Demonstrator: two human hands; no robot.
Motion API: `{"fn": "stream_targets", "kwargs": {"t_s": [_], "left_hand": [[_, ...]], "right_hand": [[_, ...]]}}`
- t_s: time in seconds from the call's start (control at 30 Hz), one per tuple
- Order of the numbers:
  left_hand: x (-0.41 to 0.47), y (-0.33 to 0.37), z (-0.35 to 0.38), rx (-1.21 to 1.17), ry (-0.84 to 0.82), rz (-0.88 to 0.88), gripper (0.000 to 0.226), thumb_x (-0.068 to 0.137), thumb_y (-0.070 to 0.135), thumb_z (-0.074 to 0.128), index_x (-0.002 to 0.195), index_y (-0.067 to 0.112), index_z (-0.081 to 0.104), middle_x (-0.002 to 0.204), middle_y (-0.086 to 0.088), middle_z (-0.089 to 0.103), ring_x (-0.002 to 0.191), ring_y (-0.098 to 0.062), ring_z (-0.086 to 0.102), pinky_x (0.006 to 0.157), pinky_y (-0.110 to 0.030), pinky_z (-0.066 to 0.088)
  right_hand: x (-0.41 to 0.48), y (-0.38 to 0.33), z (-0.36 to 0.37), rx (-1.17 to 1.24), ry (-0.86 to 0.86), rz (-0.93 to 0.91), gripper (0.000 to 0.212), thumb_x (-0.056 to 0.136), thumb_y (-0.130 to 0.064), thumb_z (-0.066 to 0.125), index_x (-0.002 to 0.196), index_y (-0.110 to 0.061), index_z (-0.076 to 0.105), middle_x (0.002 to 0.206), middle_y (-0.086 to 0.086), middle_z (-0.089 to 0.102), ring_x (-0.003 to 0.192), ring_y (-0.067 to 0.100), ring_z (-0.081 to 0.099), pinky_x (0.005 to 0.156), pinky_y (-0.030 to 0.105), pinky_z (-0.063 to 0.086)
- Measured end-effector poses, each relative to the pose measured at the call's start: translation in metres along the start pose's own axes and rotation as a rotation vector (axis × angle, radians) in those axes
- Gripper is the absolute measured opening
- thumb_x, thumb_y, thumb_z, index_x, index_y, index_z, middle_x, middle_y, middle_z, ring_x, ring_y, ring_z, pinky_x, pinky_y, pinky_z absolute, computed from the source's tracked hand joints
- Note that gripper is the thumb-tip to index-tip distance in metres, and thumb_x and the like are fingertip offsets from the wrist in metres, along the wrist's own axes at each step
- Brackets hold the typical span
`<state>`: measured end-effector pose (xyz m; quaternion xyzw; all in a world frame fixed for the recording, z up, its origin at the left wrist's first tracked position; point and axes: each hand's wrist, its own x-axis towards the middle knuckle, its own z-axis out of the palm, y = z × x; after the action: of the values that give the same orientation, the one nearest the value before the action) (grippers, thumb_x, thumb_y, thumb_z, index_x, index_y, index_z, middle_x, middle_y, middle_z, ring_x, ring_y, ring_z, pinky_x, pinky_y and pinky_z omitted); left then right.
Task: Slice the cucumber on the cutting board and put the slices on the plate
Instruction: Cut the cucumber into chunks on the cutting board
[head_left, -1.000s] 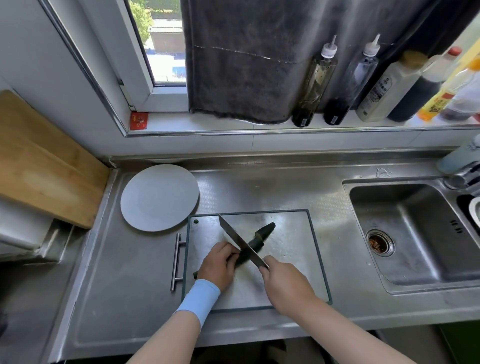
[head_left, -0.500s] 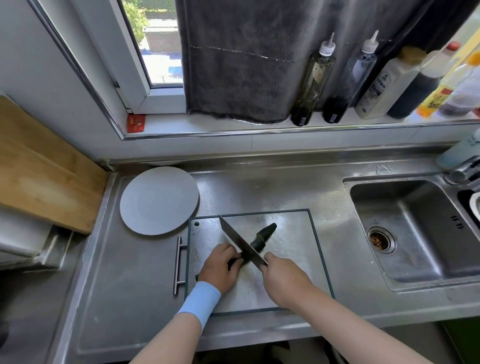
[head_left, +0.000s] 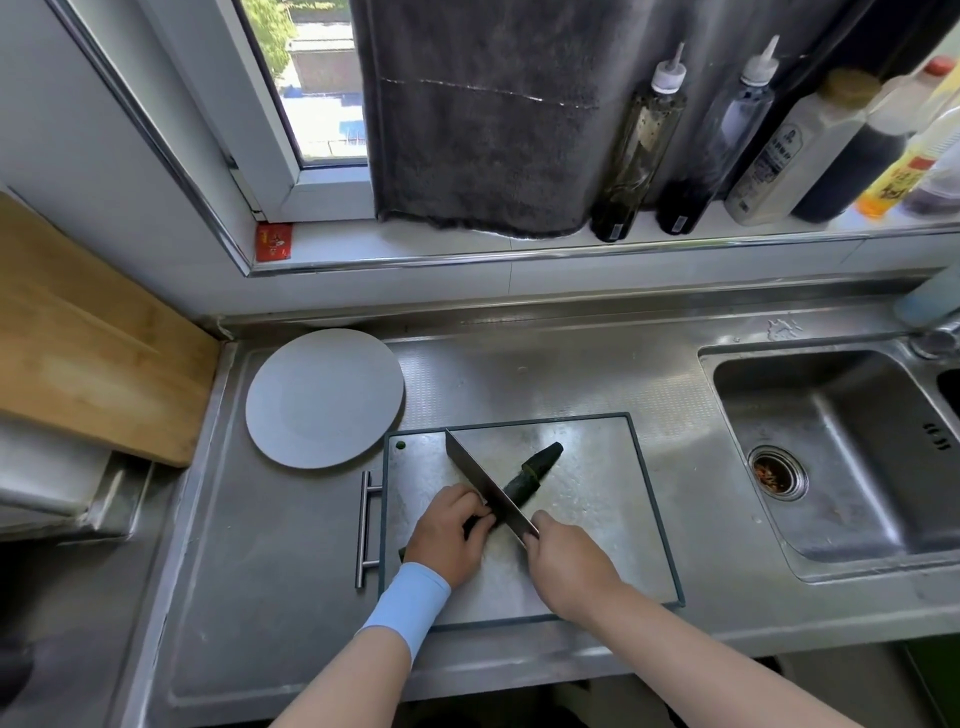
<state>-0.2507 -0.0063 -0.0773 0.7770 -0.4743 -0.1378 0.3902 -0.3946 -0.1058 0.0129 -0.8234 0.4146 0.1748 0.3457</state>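
A dark green cucumber (head_left: 524, 480) lies slantwise on the steel cutting board (head_left: 597, 499). Its far end piece (head_left: 545, 457) sits slightly apart from the rest. My left hand (head_left: 447, 535), with a light blue wristband, holds the cucumber's near part down with curled fingers. My right hand (head_left: 566, 564) grips the handle of a knife (head_left: 488, 488), whose blade crosses the cucumber right beside my left fingers. A round grey plate (head_left: 322, 397) with nothing on it lies on the counter, touching the board's far left corner.
A sink (head_left: 841, 457) with a drain opens at the right. Several sauce and oil bottles (head_left: 639, 145) stand on the windowsill under a dark towel (head_left: 488, 114). A wooden board (head_left: 83, 338) leans at the left. The cutting board's handle (head_left: 366, 525) juts to the left.
The knife blade has shifted along the cucumber towards my left hand, and a cut gap now shows at the far end piece. Both hands stay in place.
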Motion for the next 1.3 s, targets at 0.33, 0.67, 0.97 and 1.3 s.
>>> {"fn": "stream_targets", "kwargs": {"t_s": [0.33, 0.67, 0.97, 1.3], "left_hand": [[-0.001, 0.002, -0.006, 0.062, -0.002, 0.024, 0.017, 0.087, 0.030, 0.059, 0.085, 0.015, 0.067, 0.087, 0.005, 0.059, 0.081, -0.010, 0.053, 0.070, -0.018, 0.046], [-0.016, -0.008, -0.022, 0.142, -0.065, -0.011, 0.024, 0.089, 0.037, 0.053, 0.100, 0.017, 0.062, 0.095, 0.007, 0.054, 0.090, -0.008, 0.048, 0.078, -0.019, 0.043], [0.000, 0.003, -0.018, 0.124, -0.079, -0.150, 0.017, 0.090, 0.029, 0.064, 0.103, 0.020, 0.061, 0.099, 0.009, 0.054, 0.095, -0.008, 0.047, 0.082, -0.017, 0.039], [-0.043, -0.012, -0.055, 0.180, 0.068, -0.191, 0.020, 0.079, 0.009, 0.059, 0.095, 0.020, 0.057, 0.093, 0.012, 0.047, 0.086, -0.011, 0.049, 0.075, -0.029, 0.048]], "right_hand": [[0.003, 0.004, 0.003, -0.003, 0.032, -0.029, 0.020, 0.107, -0.032, 0.036, 0.095, -0.019, 0.045, 0.072, -0.003, 0.050, 0.062, 0.016, 0.047, 0.054, 0.034, 0.032], [-0.001, 0.009, -0.009, -0.061, 0.049, -0.030, 0.021, 0.106, -0.032, 0.034, 0.092, -0.022, 0.045, 0.073, -0.003, 0.053, 0.061, 0.015, 0.047, 0.050, 0.031, 0.030], [-0.004, -0.002, -0.029, -0.002, 0.067, -0.009, 0.024, 0.106, -0.033, 0.036, 0.088, -0.022, 0.049, 0.077, -0.002, 0.057, 0.066, 0.017, 0.051, 0.051, 0.030, 0.031], [-0.024, -0.034, -0.013, -0.014, 0.080, -0.088, 0.025, 0.107, -0.034, 0.034, 0.098, -0.021, 0.054, 0.079, -0.003, 0.059, 0.070, 0.018, 0.055, 0.056, 0.033, 0.037]]}}
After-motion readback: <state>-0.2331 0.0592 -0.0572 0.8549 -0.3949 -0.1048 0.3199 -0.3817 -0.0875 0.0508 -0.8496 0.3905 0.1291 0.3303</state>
